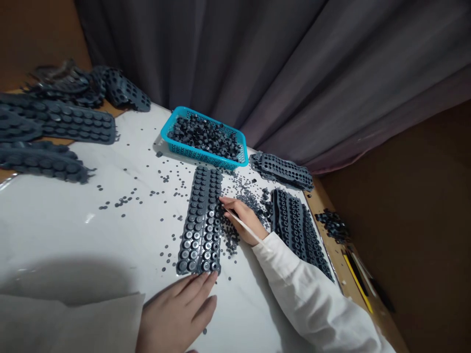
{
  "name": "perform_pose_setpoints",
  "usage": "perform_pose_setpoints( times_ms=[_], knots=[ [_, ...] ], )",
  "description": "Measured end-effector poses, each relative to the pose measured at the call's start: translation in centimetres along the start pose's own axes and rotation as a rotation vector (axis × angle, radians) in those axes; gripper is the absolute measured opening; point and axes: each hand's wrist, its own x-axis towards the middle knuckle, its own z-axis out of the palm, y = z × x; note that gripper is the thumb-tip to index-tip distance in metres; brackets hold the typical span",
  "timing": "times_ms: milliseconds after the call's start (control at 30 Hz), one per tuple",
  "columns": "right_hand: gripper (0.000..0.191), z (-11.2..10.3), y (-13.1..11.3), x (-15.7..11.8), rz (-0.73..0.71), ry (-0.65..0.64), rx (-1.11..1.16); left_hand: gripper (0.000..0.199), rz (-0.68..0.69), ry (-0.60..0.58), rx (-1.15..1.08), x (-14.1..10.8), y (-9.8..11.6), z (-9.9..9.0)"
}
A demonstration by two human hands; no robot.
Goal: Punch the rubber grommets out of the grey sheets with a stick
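Note:
A dark grey rubber sheet with rows of round raised knobs lies lengthwise before me on the white table. My left hand is stretched out, its fingertips touching the sheet's near edge. With closed fingers, my right hand grips a thin white stick, held like a pen at the sheet's right edge. The stick's tip is too small to make out. Small dark discs are scattered thickly around the right hand and more thinly left of the sheet.
Behind the sheet stands a blue basket full of small dark rubber pieces. Perforated sheets are stacked at the right, with another pile behind. More knobbed sheets lie at the left. A yellow tool rests along the right side.

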Motion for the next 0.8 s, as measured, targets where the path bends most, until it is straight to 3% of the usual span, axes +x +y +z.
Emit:
perform_pose_setpoints(
  times_ms=[300,467,633,800],
  knots=[
    [0.012,-0.7,1.1,0.9,0.165,0.157,-0.059,0.070,0.030,-0.017,-0.053,0.0,-0.5,0.4],
    [0.016,-0.8,0.3,0.6,0.098,0.075,0.082,0.075,0.110,-0.140,-0.109,0.5,-1.3,0.9],
    [0.019,-0.1,0.4,0.7,0.087,0.038,0.143,0.075,0.033,-0.030,-0.037,0.2,-0.6,0.5],
    [0.016,-0.3,0.7,1.2,0.034,0.009,0.054,0.076,0.046,-0.024,-0.037,0.0,-0.7,1.0]
  ],
)
